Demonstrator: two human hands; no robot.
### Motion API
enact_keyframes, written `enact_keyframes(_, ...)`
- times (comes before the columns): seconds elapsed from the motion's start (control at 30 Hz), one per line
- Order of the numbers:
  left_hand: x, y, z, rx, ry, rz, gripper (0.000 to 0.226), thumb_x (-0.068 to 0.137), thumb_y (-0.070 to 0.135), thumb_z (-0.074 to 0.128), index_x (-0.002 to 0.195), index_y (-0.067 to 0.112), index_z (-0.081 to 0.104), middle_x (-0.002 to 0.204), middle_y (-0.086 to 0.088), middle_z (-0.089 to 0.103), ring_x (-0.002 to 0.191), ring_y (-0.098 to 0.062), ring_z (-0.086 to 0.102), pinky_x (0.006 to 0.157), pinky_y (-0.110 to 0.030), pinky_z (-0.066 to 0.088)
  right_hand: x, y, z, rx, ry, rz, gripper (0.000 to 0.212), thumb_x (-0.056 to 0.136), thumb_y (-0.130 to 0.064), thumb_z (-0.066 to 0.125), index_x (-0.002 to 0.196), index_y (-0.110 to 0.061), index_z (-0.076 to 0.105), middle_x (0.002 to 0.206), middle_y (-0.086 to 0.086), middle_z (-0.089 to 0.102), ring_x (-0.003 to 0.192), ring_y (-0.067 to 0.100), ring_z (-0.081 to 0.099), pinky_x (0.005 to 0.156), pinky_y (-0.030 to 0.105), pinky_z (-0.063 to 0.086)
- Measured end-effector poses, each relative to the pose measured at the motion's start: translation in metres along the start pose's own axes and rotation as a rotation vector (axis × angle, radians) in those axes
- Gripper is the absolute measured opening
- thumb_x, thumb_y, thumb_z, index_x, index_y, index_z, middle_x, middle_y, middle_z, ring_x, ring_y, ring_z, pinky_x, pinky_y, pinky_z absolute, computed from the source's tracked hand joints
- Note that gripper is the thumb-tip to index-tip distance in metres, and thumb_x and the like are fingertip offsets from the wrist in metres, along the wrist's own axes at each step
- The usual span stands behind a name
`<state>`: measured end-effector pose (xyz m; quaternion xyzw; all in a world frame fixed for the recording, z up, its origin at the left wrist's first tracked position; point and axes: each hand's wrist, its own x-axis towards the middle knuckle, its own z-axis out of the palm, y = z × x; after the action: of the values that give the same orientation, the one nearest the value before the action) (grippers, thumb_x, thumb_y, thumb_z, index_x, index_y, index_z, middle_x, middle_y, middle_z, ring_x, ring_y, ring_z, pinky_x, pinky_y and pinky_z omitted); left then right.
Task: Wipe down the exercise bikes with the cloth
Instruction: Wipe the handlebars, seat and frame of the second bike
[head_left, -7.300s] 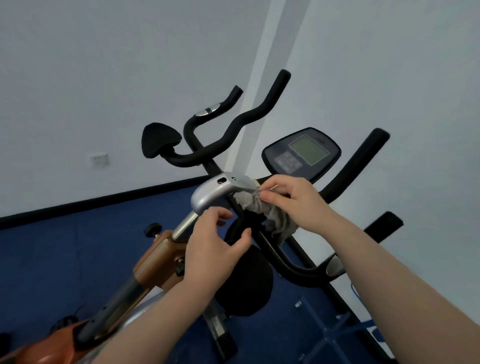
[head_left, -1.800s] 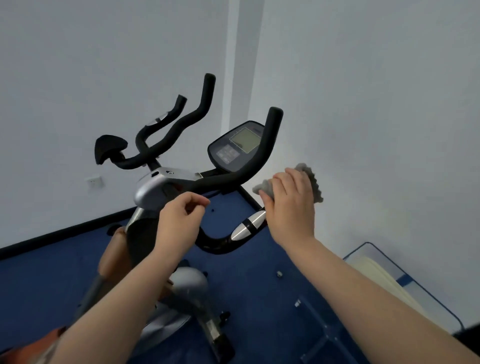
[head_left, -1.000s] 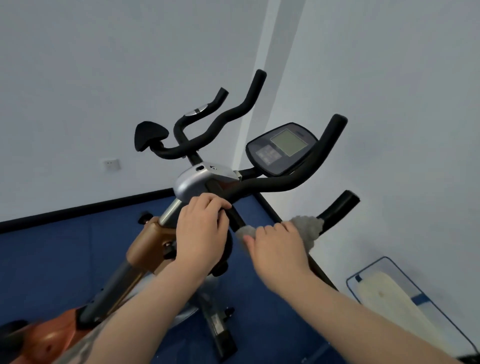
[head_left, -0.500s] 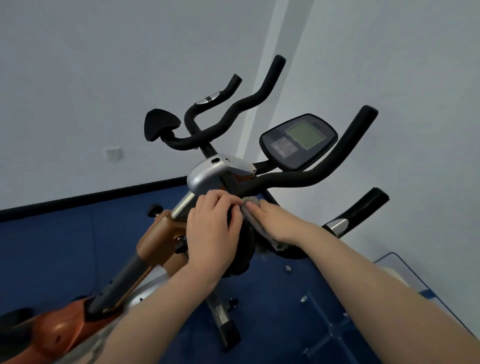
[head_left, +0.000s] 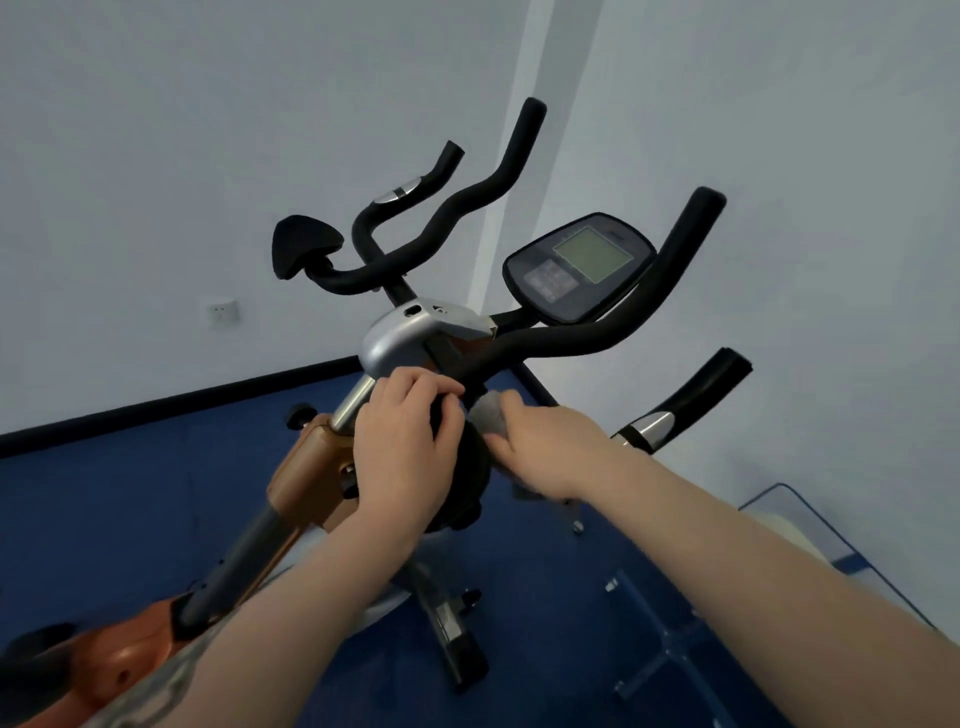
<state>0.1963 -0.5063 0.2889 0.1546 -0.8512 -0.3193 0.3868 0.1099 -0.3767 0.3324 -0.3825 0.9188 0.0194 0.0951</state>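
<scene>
The cloth is a small grey rag, soft and light by the look of it, so we judge it will bunch and fold around tubes without effort; it is best held wadded in the palm with the fingers pressing it flat against the surface. Right now it sits bunched under our right hand, which grasps it and presses it against the black padded bar just below the handlebar junction. Only a tuft shows past the fingertips.

The exercise bike itself looks heavy and rigid, with foam-like grips that probably drag on the rag, and a console whose screen we would treat gently. Our left hand curls over the black round part beside the silver post, gripping it to steady us.

Compared with half a second earlier, both hands sit in nearly the same spot, the right one drawn slightly back so more cloth shows. A second ago the rag was lower, out on the right-hand grip.
</scene>
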Motion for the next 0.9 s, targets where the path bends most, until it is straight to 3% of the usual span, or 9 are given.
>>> enact_keyframes(0.13,-0.001,-0.002,0.000,-0.014,0.015,-0.043,0.015,0.091,0.028,0.054,0.094,0.022,0.067,0.094,0.010,0.056,0.086,-0.002,0.043,0.077,-0.027,0.041,-0.037,0.020,0.004,-0.321,0.095,-0.197,0.047,0.099,-0.050,0.039,0.127,-0.012,0.035,0.113,0.004,0.060,0.091,0.026,0.060,0.070,0.037,0.035)
enact_keyframes(0.23,0.000,-0.003,0.000,-0.003,0.007,-0.024,0.015,0.091,0.028,0.054,0.090,0.021,0.068,0.091,0.009,0.058,0.085,-0.005,0.047,0.075,-0.020,0.037,-0.042,0.027,0.001,-0.375,0.115,-0.260,0.052,0.099,-0.051,0.039,0.134,-0.012,0.034,0.115,0.001,0.058,0.096,0.023,0.058,0.079,0.035,0.035)
enact_keyframes(0.33,0.001,-0.003,0.001,0.012,0.003,-0.008,0.021,0.092,0.033,0.049,0.087,0.024,0.067,0.087,0.012,0.059,0.082,-0.006,0.049,0.066,-0.014,0.036,-0.036,0.019,0.008,-0.430,0.132,-0.203,0.053,0.098,-0.058,0.032,0.127,-0.014,0.035,0.103,0.000,0.063,0.082,0.023,0.060,0.069,0.037,0.037)
enact_keyframes(0.4,0.002,-0.004,0.002,0.039,0.002,0.003,0.022,0.092,0.035,0.048,0.086,0.025,0.066,0.084,0.013,0.059,0.079,-0.006,0.049,0.063,-0.019,0.038,-0.015,0.009,0.008,-0.253,0.092,-0.080,0.052,0.098,-0.059,0.028,0.120,-0.014,0.040,0.098,0.004,0.064,0.075,0.026,0.058,0.060,0.036,0.034)
enact_keyframes(0.53,0.003,-0.002,0.001,0.051,-0.008,-0.012,0.013,0.091,0.031,0.055,0.085,0.026,0.065,0.081,0.012,0.056,0.078,-0.004,0.045,0.062,-0.014,0.030,0.033,-0.002,-0.002,0.216,-0.078,0.073,0.058,0.101,-0.055,0.025,0.127,-0.007,0.044,0.115,0.016,0.058,0.107,0.035,0.057,0.083,0.042,0.044)
enact_keyframes(0.6,0.000,-0.002,0.000,0.023,-0.027,-0.056,0.011,0.091,0.035,0.055,0.085,0.029,0.063,0.082,0.015,0.055,0.080,-0.003,0.046,0.062,-0.011,0.031,0.022,-0.002,0.001,0.128,0.005,0.060,0.052,0.101,-0.054,0.026,0.122,-0.008,0.041,0.108,0.015,0.062,0.099,0.036,0.059,0.074,0.041,0.043)
enact_keyframes(0.67,-0.003,-0.004,-0.001,-0.052,-0.027,-0.147,0.009,0.089,0.041,0.055,0.083,0.036,0.059,0.080,0.017,0.056,0.082,-0.002,0.051,0.064,-0.012,0.033,0.002,0.003,0.012,-0.107,0.111,-0.015,0.046,0.100,-0.053,0.028,0.117,-0.011,0.037,0.090,0.009,0.063,0.075,0.031,0.057,0.059,0.037,0.035)
enact_keyframes(0.73,-0.004,-0.004,-0.001,-0.132,-0.007,-0.212,0.009,0.088,0.044,0.058,0.080,0.041,0.055,0.079,0.019,0.056,0.085,0.002,0.054,0.064,-0.013,0.035,-0.005,0.009,0.015,-0.212,0.106,-0.066,0.048,0.098,-0.056,0.030,0.117,-0.012,0.036,0.079,0.003,0.058,0.065,0.025,0.052,0.053,0.035,0.030)
enact_keyframes(0.9,-0.003,-0.003,-0.001,-0.141,0.003,-0.201,0.011,0.085,0.047,0.056,0.077,0.042,0.052,0.079,0.020,0.057,0.083,0.006,0.054,0.062,-0.015,0.035,0.037,-0.005,-0.003,0.062,0.013,0.055,0.056,0.098,-0.059,0.034,0.126,-0.012,0.046,0.117,0.012,0.061,0.103,0.033,0.058,0.076,0.040,0.044)
